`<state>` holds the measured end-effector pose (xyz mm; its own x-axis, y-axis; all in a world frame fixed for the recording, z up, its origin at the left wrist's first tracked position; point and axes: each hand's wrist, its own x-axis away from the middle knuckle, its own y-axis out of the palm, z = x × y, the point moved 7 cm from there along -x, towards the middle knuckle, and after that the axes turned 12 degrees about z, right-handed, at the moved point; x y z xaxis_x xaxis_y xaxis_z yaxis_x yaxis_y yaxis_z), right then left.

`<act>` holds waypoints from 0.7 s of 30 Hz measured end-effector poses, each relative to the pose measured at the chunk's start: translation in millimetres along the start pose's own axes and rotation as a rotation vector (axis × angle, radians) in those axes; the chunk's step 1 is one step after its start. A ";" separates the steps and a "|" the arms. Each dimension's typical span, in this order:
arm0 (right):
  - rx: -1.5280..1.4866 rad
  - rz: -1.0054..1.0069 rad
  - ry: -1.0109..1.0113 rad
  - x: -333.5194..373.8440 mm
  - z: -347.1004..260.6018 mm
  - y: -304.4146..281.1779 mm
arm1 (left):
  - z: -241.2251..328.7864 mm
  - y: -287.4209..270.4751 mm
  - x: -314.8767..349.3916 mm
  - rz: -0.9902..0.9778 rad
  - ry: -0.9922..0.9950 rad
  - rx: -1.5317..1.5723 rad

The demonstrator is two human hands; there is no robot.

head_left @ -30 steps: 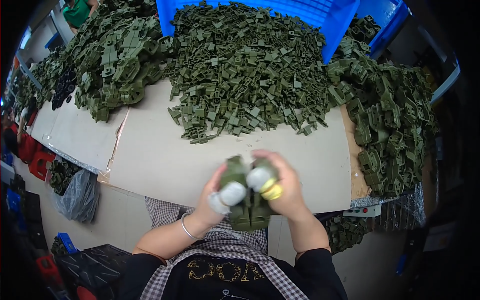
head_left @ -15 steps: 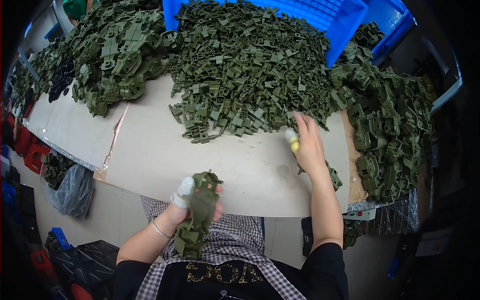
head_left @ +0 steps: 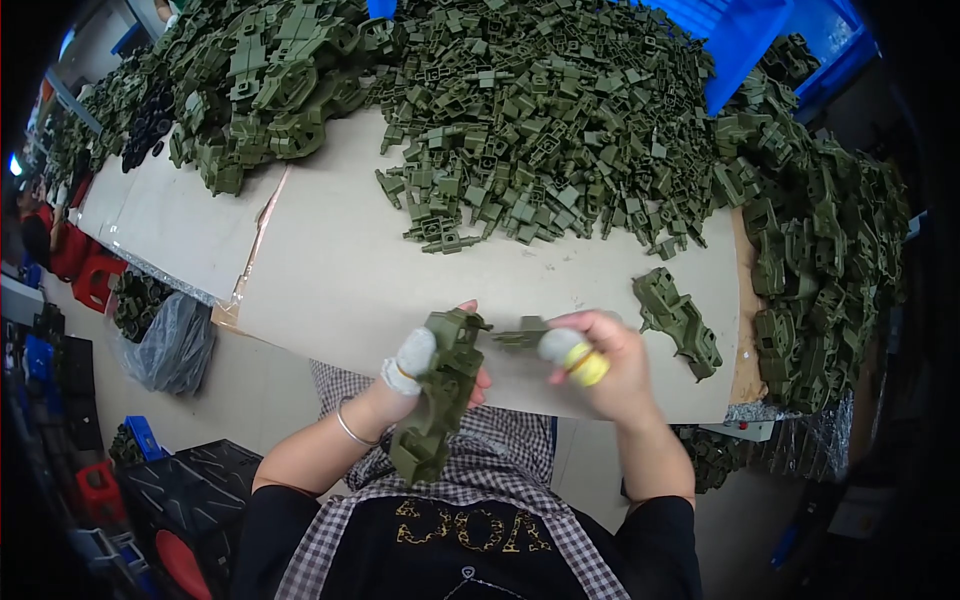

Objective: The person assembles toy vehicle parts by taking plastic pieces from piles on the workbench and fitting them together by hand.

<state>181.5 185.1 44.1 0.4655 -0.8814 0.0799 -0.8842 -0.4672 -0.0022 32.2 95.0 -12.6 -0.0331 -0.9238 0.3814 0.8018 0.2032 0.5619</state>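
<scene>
My left hand (head_left: 408, 372) is wrapped round a long olive-green plastic toy vehicle body (head_left: 440, 395), held tilted over the table's near edge. White tape covers the left thumb. Pinched in my right hand (head_left: 610, 365) is a small olive-green plastic part (head_left: 520, 333), slightly blurred, close to the upper end of the vehicle body; whether they touch I cannot tell. White and yellow wrapping covers a right-hand digit. Another green vehicle body (head_left: 678, 322) lies on the table to the right of my right hand.
A big heap of small green parts (head_left: 540, 130) covers the far middle of the table (head_left: 330, 270). Larger vehicle bodies are piled at far left (head_left: 270, 90) and right (head_left: 820, 260). Blue bins (head_left: 745, 45) stand behind. A grey plastic bag (head_left: 168, 345) hangs below the left edge.
My right hand has come back from the heap with a small part, toward my left hand. The vehicle body in my left hand has risen and turned. The view has shifted slightly.
</scene>
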 end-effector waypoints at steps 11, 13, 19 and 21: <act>0.484 -0.246 -0.124 39.2 37.7 39.1 | -21.4 7.8 39.3 -0.130 0.245 -0.836; 0.427 -0.294 -0.054 45.4 37.3 38.3 | -32.9 7.5 42.4 -0.194 0.168 -0.443; 0.504 -0.291 -0.414 58.7 21.9 39.9 | -63.2 5.5 49.7 -0.211 -0.094 -0.172; 0.538 -0.389 -0.465 54.4 19.2 42.8 | -43.2 21.5 52.0 -0.273 -0.003 -0.435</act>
<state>169.7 115.9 29.2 0.8092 -0.5322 -0.2489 -0.5707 -0.6115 -0.5481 73.5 37.4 -12.4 -0.2773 -0.9232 0.2661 0.9378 -0.1998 0.2840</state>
